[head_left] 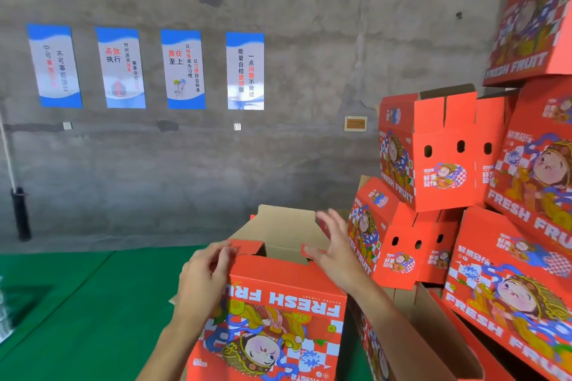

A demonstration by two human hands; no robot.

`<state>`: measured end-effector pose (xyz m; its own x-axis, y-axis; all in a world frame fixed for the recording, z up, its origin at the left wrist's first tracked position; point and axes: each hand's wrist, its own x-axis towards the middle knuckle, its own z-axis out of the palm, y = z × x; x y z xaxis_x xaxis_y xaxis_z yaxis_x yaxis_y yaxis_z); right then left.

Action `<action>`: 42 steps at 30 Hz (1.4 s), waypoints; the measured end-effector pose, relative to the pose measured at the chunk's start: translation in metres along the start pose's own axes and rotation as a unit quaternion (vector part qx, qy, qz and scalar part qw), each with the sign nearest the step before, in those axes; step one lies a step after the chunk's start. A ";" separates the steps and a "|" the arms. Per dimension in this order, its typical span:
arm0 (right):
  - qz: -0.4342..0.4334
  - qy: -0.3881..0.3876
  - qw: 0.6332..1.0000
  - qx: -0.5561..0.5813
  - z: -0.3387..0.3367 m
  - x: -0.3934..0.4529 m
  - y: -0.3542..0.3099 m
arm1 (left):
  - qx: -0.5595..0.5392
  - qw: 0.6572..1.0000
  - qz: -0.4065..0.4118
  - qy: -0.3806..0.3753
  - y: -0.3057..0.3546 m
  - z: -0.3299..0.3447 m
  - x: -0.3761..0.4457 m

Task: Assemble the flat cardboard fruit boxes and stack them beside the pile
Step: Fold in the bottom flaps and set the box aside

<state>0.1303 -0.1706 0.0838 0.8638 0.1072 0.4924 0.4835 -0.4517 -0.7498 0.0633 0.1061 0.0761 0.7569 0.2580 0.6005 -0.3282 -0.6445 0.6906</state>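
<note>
**Fingers on the top flaps of a half-built fruit box**

Fingers of the left hand curl over the near-left top flap, thumb and fingertips pinching its red edge, probably to fold it or hold it out of the way while the box is squared up. Box stands upright in front of the person, printed face toward the camera with the "FRESH FRUIT" lettering upside down, top open, brown inside showing. Green floor lies to its left; what the box stands on is hidden. Right hand is spread, fingers straight and apart, holding nothing; heel of the palm is at the small right flap, contact hard to tell. Likely about to press that flap in. Right again, the pile of assembled boxes leans in a loose stack against the concrete wall, just beside the box in hand, so the finished one has a short way to go. Task judged mid-assembly: top not yet closed, box not yet stacked.
</note>
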 end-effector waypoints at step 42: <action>0.472 -0.290 0.828 0.087 -0.016 -0.082 0.019 | -0.058 0.995 -0.053 0.065 -0.035 -0.007 -0.024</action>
<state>0.0660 -0.2018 0.0364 0.7669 0.2106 -0.6062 -0.4756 -0.4477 -0.7572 0.0526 0.1274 0.0404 0.7145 0.4157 0.5627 -0.3185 -0.5229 0.7907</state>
